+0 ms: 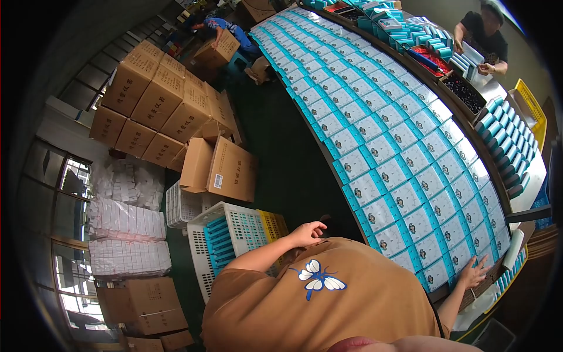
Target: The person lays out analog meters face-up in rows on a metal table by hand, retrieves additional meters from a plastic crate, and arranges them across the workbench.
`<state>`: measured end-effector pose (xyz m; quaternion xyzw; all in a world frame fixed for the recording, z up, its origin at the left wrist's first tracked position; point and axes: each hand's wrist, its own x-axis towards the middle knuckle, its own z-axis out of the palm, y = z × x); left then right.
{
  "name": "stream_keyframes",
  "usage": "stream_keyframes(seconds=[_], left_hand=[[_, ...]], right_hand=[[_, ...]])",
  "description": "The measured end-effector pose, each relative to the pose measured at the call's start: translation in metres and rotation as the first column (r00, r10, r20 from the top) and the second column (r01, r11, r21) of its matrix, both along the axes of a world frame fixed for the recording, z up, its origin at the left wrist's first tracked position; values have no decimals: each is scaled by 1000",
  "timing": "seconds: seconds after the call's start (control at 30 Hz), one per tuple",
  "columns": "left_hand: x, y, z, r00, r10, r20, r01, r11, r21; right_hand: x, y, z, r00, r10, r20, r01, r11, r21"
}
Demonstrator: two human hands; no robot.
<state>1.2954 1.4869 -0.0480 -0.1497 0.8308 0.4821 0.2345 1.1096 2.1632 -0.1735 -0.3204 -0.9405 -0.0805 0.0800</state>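
Note:
Rows of flat teal-and-white boxes [403, 201], each with a dark round emblem on its white face, cover the long table. My right hand [474, 271] rests at the near right corner of these rows, its fingers spread over the last boxes and gripping nothing. In front of my body, off the table's left side, my left hand [308, 233] hangs in the air with loosely curled fingers. No object shows in it. Just left of it stands a white plastic crate [202, 261] with teal pieces inside.
Cardboard cartons [158, 100] are stacked at left, near an open carton [233, 170] and wrapped white bundles [129, 255]. Teal cylinders [504, 138] and a tray of dark small parts [463, 94] line the right side. One person [484, 35] sits across; another [226, 29] handles a carton.

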Motion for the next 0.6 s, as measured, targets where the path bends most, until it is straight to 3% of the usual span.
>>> stream_keyframes(seconds=[0.27,0.4,0.6], left_hand=[[0,-1,8,998,-54,13,54,999,3],[-3,2,42,981,-192,-35,187,974,-125],[-1,0,63,986,-163,-32,164,986,27]], right_hand=[[0,0,0,1000,1,11,-1,1000,14],[0,7,-10,999,16,-43,-18,999,-39],[0,7,-11,999,10,-41,-11,1000,-14]])
